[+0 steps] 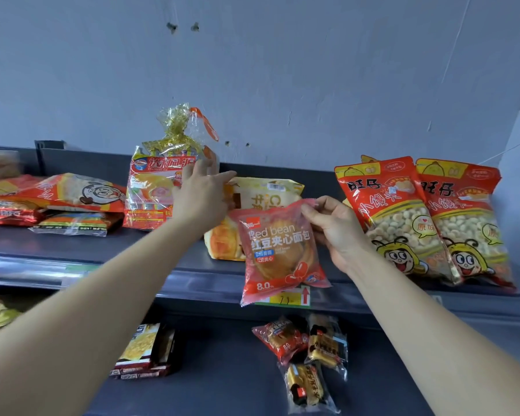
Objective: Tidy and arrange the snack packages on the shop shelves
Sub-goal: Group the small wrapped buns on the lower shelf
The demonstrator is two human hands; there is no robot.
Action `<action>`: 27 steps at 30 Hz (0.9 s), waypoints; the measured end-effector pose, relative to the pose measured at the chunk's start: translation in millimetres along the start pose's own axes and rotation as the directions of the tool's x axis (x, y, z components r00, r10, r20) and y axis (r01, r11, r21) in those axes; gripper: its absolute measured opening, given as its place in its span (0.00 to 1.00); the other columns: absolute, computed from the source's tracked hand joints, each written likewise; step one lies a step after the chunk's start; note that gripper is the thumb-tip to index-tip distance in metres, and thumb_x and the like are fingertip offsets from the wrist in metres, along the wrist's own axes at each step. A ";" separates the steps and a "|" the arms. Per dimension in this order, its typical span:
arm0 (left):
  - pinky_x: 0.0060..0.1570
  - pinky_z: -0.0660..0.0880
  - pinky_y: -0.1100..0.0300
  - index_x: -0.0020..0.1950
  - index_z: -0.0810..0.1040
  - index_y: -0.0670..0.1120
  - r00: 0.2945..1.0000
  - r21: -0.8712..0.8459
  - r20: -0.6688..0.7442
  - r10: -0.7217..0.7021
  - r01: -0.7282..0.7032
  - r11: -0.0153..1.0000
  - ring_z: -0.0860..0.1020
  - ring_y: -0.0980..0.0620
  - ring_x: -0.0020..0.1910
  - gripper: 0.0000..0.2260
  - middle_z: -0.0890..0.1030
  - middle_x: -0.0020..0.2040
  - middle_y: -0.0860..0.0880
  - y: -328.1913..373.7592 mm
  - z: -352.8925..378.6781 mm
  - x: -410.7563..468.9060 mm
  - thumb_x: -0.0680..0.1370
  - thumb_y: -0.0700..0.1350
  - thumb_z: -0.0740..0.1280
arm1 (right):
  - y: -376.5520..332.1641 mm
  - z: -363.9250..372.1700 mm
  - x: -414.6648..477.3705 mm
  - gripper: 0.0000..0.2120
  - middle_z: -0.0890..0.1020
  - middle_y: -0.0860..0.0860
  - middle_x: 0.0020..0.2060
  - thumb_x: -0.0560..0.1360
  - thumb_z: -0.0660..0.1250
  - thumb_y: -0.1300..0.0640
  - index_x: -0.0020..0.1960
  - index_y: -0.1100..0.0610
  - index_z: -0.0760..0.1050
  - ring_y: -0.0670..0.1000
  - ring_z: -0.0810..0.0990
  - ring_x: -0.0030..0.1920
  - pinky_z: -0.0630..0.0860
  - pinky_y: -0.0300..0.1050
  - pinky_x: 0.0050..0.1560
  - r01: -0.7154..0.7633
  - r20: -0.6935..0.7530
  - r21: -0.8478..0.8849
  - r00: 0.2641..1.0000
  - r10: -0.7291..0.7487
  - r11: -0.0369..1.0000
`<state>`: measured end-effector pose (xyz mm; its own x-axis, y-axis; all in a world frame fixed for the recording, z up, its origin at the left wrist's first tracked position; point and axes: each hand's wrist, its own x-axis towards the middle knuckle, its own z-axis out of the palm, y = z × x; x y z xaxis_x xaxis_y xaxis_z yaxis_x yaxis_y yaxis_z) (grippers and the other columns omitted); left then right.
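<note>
My left hand point(201, 199) reaches forward with its fingers spread and fairly straight. The fingertips touch the right side of a tall clear bag point(153, 187) tied with gold ribbon, and nothing is gripped.

My right hand point(335, 232) is lower and to the right. It pinches the top right corner of a red bean bread packet point(278, 256) between thumb and fingers. The two hands are apart, with the packet between them.

The packet hangs nearly upright, its long axis running top to bottom and leaning slightly left. Its lower edge dips past the front lip of the upper shelf point(150, 250) and covers part of a price label point(288, 298). I cannot tell whether it touches the shelf.

Directly behind it lies a yellow bread packet point(264, 196), flat, with its length running towards the wall. Just right of my right hand, two red biscuit bags point(397, 223) lean back side by side. Left of the tall bag, flat red packets point(72, 193) are piled unevenly.

The bare stretch of shelf lies to the left of the held packet, under my left forearm. I judge that placing it turns on that direction: the right hand carries it left and back while the left steadies the tall bag.

On the lower shelf point(222, 370), small bread packets point(282, 337) lie loose.
</note>
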<state>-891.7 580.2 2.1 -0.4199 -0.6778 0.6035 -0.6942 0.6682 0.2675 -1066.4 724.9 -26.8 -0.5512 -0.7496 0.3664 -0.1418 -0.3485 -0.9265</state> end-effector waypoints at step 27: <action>0.62 0.72 0.50 0.75 0.64 0.49 0.991 -0.533 0.028 -0.133 0.127 0.836 0.72 0.49 0.65 0.30 0.72 0.69 0.47 -23.1 14.2 -63.4 0.76 0.52 0.70 | 13.1 4.6 -46.3 0.09 0.82 0.50 0.36 0.75 0.68 0.64 0.38 0.55 0.76 0.48 0.81 0.38 0.76 0.43 0.38 -0.074 0.168 -0.003 0.983 0.074 0.997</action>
<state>-857.4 603.4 -53.0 -0.3398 -0.7691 0.5413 -0.3223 0.6360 0.7012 -1039.0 752.5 -55.6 -0.4144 -0.8570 0.3064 -0.1033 -0.2902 -0.9514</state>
